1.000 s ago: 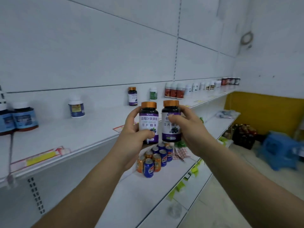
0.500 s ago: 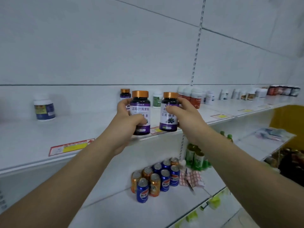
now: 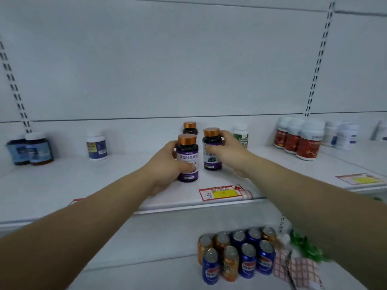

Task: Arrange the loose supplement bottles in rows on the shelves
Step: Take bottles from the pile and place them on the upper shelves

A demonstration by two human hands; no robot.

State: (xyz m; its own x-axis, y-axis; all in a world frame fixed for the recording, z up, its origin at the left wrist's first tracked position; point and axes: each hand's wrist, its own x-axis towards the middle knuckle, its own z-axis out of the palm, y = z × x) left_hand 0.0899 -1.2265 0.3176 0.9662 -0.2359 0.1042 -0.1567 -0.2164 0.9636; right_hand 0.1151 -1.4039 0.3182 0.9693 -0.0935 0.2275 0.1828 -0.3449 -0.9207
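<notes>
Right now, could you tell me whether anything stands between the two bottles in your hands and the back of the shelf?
Yes. A third orange-capped bottle stands by the back wall of the shelf, behind the front bottle gripped by the left hand and the rear bottle gripped by the right hand.

"What are you wearing on your arms?"

"As far as they show, nothing. My left forearm (image 3: 83, 227) and right forearm (image 3: 314, 199) run bare to the picture's bottom and right edges."

"And the hands?"

"My left hand (image 3: 165, 164) and right hand (image 3: 230, 152) are bare too."
</notes>
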